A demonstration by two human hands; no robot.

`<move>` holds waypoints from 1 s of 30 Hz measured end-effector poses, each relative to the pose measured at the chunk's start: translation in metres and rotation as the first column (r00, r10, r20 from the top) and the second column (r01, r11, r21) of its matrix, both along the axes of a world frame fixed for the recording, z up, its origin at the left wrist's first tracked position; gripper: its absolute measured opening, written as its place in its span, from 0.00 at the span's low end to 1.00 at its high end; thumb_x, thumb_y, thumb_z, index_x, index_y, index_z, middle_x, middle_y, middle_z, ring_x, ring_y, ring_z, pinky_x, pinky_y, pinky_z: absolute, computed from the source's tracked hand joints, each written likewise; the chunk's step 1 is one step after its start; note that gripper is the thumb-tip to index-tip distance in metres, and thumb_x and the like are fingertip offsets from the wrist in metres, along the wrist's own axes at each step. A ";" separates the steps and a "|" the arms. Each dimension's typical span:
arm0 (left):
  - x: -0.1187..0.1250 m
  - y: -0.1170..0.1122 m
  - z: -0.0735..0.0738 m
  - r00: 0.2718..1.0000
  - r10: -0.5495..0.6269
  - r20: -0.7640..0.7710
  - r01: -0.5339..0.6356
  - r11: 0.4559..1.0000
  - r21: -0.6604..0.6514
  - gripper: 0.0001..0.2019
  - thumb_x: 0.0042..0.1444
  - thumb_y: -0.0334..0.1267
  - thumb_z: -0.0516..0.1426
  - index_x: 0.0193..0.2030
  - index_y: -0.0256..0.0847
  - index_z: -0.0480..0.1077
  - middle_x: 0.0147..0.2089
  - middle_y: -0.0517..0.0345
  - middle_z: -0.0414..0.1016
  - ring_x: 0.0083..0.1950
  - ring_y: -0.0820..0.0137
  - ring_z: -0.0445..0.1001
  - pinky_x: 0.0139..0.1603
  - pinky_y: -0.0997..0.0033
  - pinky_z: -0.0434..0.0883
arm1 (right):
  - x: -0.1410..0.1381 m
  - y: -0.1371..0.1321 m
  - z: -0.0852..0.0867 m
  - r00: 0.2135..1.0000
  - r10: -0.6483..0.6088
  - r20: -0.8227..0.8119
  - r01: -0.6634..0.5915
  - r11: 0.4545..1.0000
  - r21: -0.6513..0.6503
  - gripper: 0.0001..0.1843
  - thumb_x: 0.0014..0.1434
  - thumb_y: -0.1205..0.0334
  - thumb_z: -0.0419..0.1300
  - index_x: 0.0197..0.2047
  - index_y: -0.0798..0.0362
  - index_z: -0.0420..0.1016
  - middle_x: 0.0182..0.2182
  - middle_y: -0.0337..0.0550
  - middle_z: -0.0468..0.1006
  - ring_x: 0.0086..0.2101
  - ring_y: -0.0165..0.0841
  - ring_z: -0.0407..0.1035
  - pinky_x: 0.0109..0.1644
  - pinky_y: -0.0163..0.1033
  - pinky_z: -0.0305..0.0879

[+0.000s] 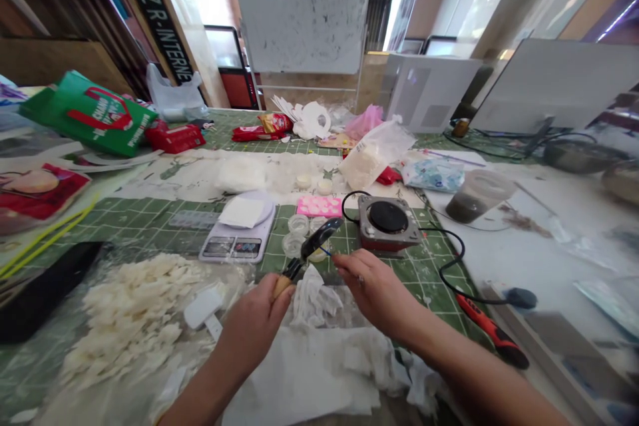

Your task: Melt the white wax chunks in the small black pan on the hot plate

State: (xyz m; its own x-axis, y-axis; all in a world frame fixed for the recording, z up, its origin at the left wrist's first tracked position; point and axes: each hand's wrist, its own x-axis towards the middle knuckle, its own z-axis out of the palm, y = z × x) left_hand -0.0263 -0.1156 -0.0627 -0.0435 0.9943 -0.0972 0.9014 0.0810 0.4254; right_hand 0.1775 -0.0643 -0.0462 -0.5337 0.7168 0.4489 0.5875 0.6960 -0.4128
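Note:
My left hand (257, 313) is closed around the wooden handle of a small dark pan (321, 234), which is tilted over a cluster of small clear round containers (294, 243). My right hand (369, 286) pinches a thin blue stick (324, 251), its tip close to the pan's lower edge. A cream-coloured filling shows in the container (318, 255) under the pan; the pan partly hides it. Just behind the containers lies a pink mold (319, 206) with pale shapes in it. Crumpled white tissue (314, 299) sits between my hands.
A small hot plate (388, 216) with a black cord stands right of the containers. At left are a white digital scale (239, 233) and a heap of pale flakes (134, 313) on plastic. A red-black tool (492, 331) lies at right, near a cup of dark contents (474, 200).

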 end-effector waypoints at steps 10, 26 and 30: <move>0.001 0.000 -0.001 1.000 0.007 -0.017 -0.007 1.000 0.005 0.12 0.57 0.47 0.41 0.29 0.43 0.55 0.26 0.59 0.68 0.30 0.66 0.68 0.29 0.72 0.56 | -0.001 0.002 0.000 0.999 0.007 0.043 -0.009 0.999 0.041 0.13 0.58 0.67 0.47 0.43 0.59 0.68 0.29 0.47 0.73 0.32 0.32 0.64 0.37 0.39 0.64; 0.003 -0.001 -0.004 1.000 -0.001 0.017 0.001 1.000 -0.001 0.12 0.57 0.47 0.41 0.29 0.43 0.55 0.26 0.60 0.67 0.30 0.67 0.67 0.29 0.71 0.57 | 0.002 -0.006 0.004 0.995 -0.020 0.096 0.015 0.998 0.056 0.12 0.58 0.68 0.47 0.42 0.60 0.68 0.29 0.47 0.73 0.33 0.32 0.64 0.38 0.39 0.63; 0.002 -0.001 -0.005 0.995 0.027 0.101 -0.030 0.999 0.028 0.13 0.56 0.47 0.42 0.29 0.42 0.56 0.25 0.61 0.66 0.29 0.68 0.66 0.29 0.72 0.58 | 0.021 -0.024 0.011 0.976 -0.022 0.218 0.004 0.997 0.081 0.13 0.56 0.68 0.49 0.46 0.57 0.66 0.32 0.46 0.72 0.35 0.33 0.62 0.41 0.40 0.60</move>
State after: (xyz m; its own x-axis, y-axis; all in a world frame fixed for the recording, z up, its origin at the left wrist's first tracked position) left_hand -0.0245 -0.1166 -0.0679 -0.0630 0.9953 -0.0734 0.8515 0.0920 0.5162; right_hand 0.1982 -0.0885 -0.0357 -0.6158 0.6909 0.3787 0.6667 0.7131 -0.2169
